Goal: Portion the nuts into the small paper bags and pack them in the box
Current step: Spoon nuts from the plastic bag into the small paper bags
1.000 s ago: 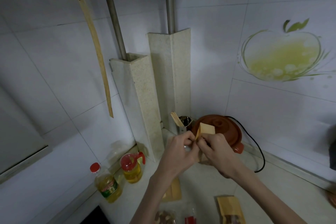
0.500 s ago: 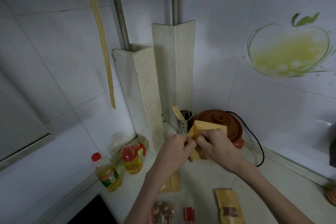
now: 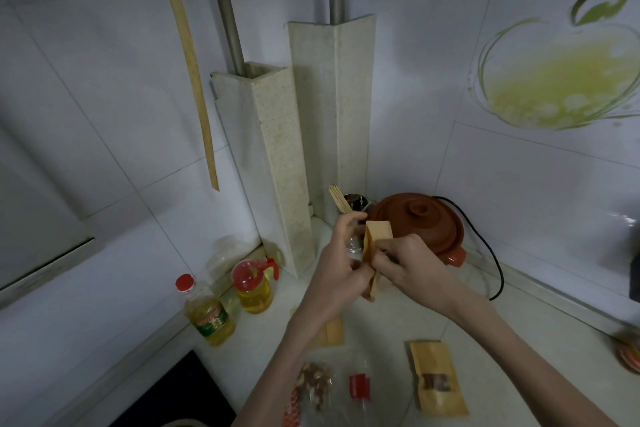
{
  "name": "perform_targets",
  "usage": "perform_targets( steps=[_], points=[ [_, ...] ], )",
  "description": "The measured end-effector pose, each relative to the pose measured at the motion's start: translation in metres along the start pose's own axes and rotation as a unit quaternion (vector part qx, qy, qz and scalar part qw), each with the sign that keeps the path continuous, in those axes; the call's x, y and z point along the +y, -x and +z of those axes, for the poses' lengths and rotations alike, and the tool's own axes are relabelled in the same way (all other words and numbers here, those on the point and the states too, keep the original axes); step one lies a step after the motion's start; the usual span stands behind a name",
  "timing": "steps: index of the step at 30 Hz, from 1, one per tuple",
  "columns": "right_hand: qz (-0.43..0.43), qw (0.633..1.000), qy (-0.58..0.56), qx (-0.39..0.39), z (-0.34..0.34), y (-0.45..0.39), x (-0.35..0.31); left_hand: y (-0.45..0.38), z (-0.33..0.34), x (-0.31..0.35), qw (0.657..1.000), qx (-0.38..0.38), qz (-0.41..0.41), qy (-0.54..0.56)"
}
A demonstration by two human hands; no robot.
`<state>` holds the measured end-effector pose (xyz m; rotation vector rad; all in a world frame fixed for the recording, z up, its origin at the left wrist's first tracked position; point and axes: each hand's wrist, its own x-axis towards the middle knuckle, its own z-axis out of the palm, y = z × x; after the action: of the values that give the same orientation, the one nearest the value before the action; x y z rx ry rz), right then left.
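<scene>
I hold a small brown paper bag upright above the counter, edge-on to the camera. My left hand pinches its left side and my right hand grips its right side, fingers curled at the opening. A clear plastic bag of nuts lies on the counter near the bottom, under my left forearm. A filled paper bag with a window lies flat to the right of it. Another flat paper bag lies partly hidden behind my left wrist. No box is in view.
A brown clay pot with a black cord stands in the corner behind my hands, beside a metal cup with chopsticks. Two oil bottles stand by the left wall. A dark cooktop edge lies bottom left.
The paper bag has turned from showing its broad face to edge-on, and both hands have shifted their hold on it. The view has tilted down a little.
</scene>
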<state>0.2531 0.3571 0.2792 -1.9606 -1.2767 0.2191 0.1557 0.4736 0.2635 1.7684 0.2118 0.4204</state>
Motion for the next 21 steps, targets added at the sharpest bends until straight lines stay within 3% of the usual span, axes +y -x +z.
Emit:
perform_targets(
  steps=[4,8,12,16,21],
  points=[
    [0.027,0.998,0.049,0.019,-0.008,-0.004,0.002,-0.006,-0.009,-0.004,0.993,0.11,0.033,-0.006],
    [0.056,0.995,0.064,0.044,0.001,-0.002,0.003,-0.005,-0.005,-0.006,0.998,0.038,0.034,-0.02],
    [0.088,0.987,0.124,0.06,0.001,0.004,0.013,-0.002,-0.011,-0.014,0.994,0.049,0.048,-0.087],
    [0.124,0.99,0.05,0.05,0.002,0.007,0.017,0.004,-0.012,-0.025,0.971,0.062,0.042,-0.226],
    [0.161,0.985,0.019,0.05,0.011,0.008,0.022,0.018,-0.001,-0.046,0.978,-0.031,0.051,-0.198]
  ],
)
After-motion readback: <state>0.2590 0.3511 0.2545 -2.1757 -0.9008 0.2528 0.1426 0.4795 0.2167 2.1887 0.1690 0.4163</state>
